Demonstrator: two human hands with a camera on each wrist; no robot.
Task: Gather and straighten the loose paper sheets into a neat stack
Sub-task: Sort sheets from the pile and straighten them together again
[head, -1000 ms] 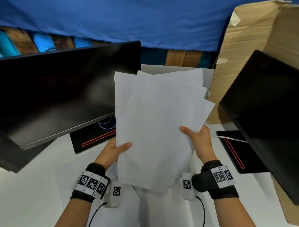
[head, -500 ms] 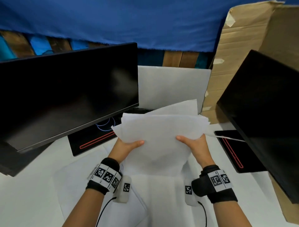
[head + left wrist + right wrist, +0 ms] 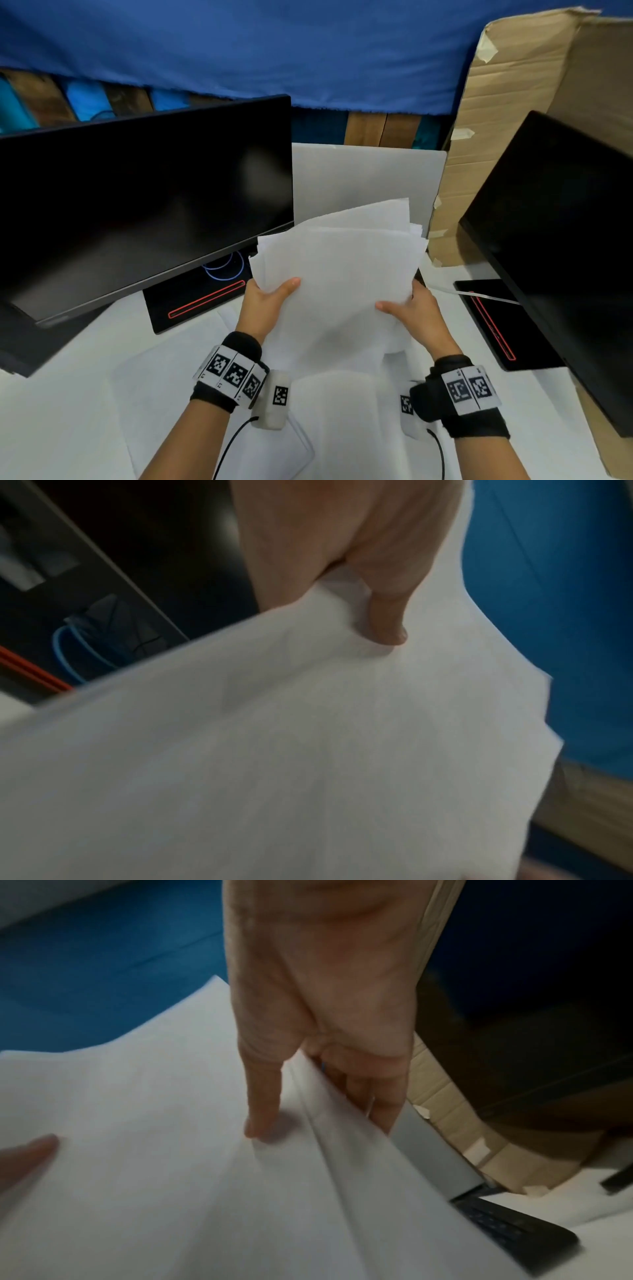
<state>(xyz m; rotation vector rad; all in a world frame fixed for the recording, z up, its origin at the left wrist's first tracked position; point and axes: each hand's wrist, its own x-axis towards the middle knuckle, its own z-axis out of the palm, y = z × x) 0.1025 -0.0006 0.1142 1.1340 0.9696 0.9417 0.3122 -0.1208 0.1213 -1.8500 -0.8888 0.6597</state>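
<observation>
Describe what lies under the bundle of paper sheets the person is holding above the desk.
Under the paper sheets, more white sheets lie on the desk. The fingers of both hands sit behind the bundle, mostly hidden.

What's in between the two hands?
The paper sheets, seen in the head view. The left hand and right hand each pinch one side.

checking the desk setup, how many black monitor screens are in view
2: one large black monitor screen on the left, another black monitor screen at the right edge, partly cut off.

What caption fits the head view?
Both hands, left hand and right hand, grip an uneven paper stack above the white desk.
</observation>
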